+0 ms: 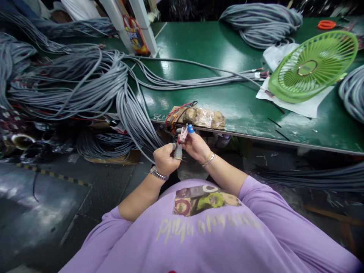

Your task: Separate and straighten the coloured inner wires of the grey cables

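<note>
Nearby: cable bundle [125, 102] left of hands, green fan [313, 68] right.

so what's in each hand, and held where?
Left hand pinches a thin grey cable end between covered fingertips. Right hand has its grip on a small pinkish tool by the lower end; tool type unclear.

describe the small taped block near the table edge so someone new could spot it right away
Start at the green table and follow its near edge to the spot just above the person's two hands, the left hand and the right hand. There lies a small brown block wrapped in shiny clear tape, with red and black wires looping off its left end. Everything around it is grey cable.
</note>
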`<state>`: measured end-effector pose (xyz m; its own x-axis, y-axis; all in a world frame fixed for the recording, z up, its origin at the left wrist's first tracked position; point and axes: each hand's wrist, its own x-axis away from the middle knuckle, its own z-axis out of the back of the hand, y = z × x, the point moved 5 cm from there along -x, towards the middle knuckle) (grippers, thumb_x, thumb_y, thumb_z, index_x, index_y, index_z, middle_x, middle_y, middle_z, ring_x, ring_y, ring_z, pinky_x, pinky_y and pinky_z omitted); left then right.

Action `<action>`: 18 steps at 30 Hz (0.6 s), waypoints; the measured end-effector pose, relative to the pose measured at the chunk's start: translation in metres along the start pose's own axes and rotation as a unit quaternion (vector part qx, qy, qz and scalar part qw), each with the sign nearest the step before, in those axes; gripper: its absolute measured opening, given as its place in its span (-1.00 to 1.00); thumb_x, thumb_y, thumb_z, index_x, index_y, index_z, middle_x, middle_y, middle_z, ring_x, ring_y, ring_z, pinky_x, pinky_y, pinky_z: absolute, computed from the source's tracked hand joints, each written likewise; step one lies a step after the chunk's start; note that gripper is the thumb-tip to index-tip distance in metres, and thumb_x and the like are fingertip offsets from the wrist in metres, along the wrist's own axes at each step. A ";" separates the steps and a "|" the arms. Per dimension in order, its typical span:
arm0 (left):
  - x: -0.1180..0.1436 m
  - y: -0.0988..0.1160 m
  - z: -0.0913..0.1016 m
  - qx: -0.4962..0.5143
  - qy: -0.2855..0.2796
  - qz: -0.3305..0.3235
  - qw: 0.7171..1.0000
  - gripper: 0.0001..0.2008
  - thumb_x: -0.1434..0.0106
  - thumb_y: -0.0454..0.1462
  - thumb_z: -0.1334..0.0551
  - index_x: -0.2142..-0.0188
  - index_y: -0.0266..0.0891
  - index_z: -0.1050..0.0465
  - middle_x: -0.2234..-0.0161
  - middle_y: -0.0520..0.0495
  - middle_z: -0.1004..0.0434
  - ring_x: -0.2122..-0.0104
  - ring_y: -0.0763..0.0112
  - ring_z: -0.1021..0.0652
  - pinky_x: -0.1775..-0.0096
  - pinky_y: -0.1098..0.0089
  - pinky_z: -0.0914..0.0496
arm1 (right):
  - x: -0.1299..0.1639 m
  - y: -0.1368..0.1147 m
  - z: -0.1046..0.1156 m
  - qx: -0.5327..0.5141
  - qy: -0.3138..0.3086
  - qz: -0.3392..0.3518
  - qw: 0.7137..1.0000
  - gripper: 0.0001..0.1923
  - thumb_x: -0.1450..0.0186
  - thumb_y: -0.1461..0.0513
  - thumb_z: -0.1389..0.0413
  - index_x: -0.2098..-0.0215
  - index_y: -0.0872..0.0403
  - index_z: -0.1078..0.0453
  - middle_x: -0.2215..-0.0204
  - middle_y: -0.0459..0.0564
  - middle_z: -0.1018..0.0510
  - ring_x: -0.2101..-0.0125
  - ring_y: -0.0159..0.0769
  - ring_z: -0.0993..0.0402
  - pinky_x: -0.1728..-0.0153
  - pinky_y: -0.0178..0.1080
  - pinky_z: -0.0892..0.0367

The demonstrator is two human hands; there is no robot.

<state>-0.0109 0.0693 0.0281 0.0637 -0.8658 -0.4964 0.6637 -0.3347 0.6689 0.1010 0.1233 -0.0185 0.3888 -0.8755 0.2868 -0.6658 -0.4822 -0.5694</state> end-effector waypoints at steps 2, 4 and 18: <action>0.004 -0.005 -0.001 0.070 -0.006 0.051 0.996 -0.81 -0.10 -0.22 -0.29 0.58 -0.20 -0.39 0.67 0.06 -0.31 0.63 0.50 -0.34 0.48 0.44 -0.24 | 0.002 0.002 0.002 -0.011 -0.020 -0.017 1.000 -0.50 -0.21 -0.18 -0.09 0.31 0.08 -0.45 0.50 -0.11 -0.49 0.54 -0.47 -0.30 0.54 -0.40 -0.19; 0.010 -0.013 -0.005 0.181 -0.026 0.131 0.974 -0.81 -0.15 -0.17 -0.27 0.52 -0.21 -0.43 0.67 0.07 -0.35 0.66 0.52 -0.36 0.54 0.46 -0.25 | 0.004 0.003 0.007 -0.018 -0.030 -0.035 0.999 -0.46 -0.21 -0.21 -0.05 0.32 0.09 -0.44 0.50 -0.11 -0.49 0.55 -0.48 -0.29 0.55 -0.40 -0.19; 0.047 -0.016 -0.003 0.434 -0.046 0.329 0.838 -0.72 -0.06 -0.08 -0.36 0.43 -0.27 -0.47 0.66 0.07 -0.42 0.70 0.55 -0.39 0.62 0.49 -0.30 | 0.029 0.012 0.036 0.032 0.018 -0.085 0.996 -0.61 -0.22 -0.07 -0.16 0.35 0.09 -0.44 0.49 -0.11 -0.49 0.56 -0.49 -0.33 0.56 -0.41 -0.23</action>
<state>-0.0167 0.0351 -0.0077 0.1179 -0.9808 0.1554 -0.2859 0.1164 0.9512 0.1270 0.0934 -0.0452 0.4689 -0.7826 0.4094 -0.5498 -0.6214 -0.5582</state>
